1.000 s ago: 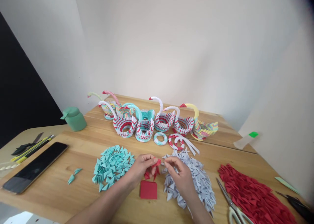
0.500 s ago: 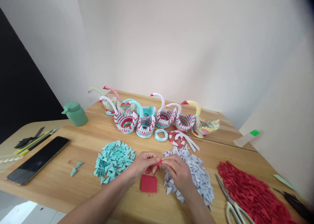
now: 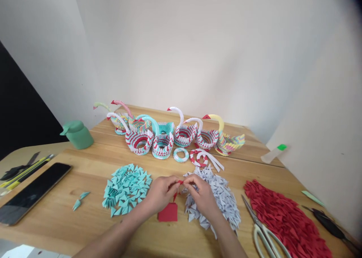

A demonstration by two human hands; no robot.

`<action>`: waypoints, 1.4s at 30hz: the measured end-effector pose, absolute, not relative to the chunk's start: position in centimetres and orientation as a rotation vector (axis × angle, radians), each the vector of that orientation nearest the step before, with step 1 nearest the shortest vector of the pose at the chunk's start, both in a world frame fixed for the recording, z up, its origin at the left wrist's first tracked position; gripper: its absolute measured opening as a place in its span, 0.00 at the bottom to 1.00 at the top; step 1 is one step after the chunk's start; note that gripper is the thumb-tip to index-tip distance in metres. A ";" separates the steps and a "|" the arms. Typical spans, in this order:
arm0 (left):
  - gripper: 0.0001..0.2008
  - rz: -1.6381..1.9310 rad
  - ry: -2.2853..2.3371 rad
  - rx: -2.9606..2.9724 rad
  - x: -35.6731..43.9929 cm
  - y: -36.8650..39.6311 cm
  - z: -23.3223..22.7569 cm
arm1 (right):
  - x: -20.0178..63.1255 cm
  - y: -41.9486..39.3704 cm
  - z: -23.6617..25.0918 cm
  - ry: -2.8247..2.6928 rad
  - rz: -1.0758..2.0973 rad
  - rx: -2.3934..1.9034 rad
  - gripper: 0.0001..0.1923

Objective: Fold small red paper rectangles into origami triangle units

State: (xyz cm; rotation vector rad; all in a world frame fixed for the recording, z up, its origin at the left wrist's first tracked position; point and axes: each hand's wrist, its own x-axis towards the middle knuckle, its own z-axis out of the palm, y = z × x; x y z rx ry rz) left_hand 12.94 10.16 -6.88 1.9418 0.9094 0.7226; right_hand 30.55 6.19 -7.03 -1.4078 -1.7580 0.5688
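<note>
Between my two hands, at the front middle of the table, is a small piece of red paper [image 3: 180, 182], pinched from both sides. My left hand [image 3: 164, 190] is closed on its left end, my right hand [image 3: 199, 190] on its right end. Fingers cover most of it, so its exact fold cannot be made out. Just below, a flat stack of red paper [image 3: 167, 212] lies on the wood, with a small red pointed piece [image 3: 174, 197] above its top edge. Grey folded paper triangles [image 3: 220, 201] are heaped under and beside my right hand. Turquoise triangles [image 3: 127, 188] lie left of my left hand.
Scissors [image 3: 263, 228] lie beside a heap of red triangles [image 3: 285, 216] at right. Several folded-paper swans [image 3: 162, 146] stand at the back, with paper rings [image 3: 181, 155] before them. A phone [image 3: 34, 192] and a green lidded container [image 3: 77, 134] are at left.
The view has turned slightly right, so things sit further left. My fingertips have drawn closer together over the red paper, which now shows less between them.
</note>
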 end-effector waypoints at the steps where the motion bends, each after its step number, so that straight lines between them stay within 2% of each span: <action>1: 0.12 0.722 0.907 1.941 12.9 10.1 -6.9 | 30.5 6.2 -7.1 -1.715 0.603 -1.420 0.06; 5: 0.09 0.747 0.899 1.850 13.1 10.2 -7.2 | 30.3 6.2 -7.3 -1.571 0.715 -1.444 0.03; 13: 0.13 0.659 0.719 1.386 13.2 10.8 -7.8 | 30.2 5.9 -6.9 -1.486 0.978 -1.319 0.06; 22: 0.14 0.711 0.837 1.469 13.4 10.6 -7.7 | 30.1 6.0 -7.1 -1.477 0.856 -1.388 0.11; 29: 0.13 0.716 0.892 1.563 13.3 10.6 -7.5 | 30.4 6.3 -7.8 -1.458 0.961 -1.421 0.11; 42: 0.10 0.720 0.763 1.586 13.0 10.6 -7.5 | 30.3 6.0 -7.1 -1.213 1.185 -1.335 0.17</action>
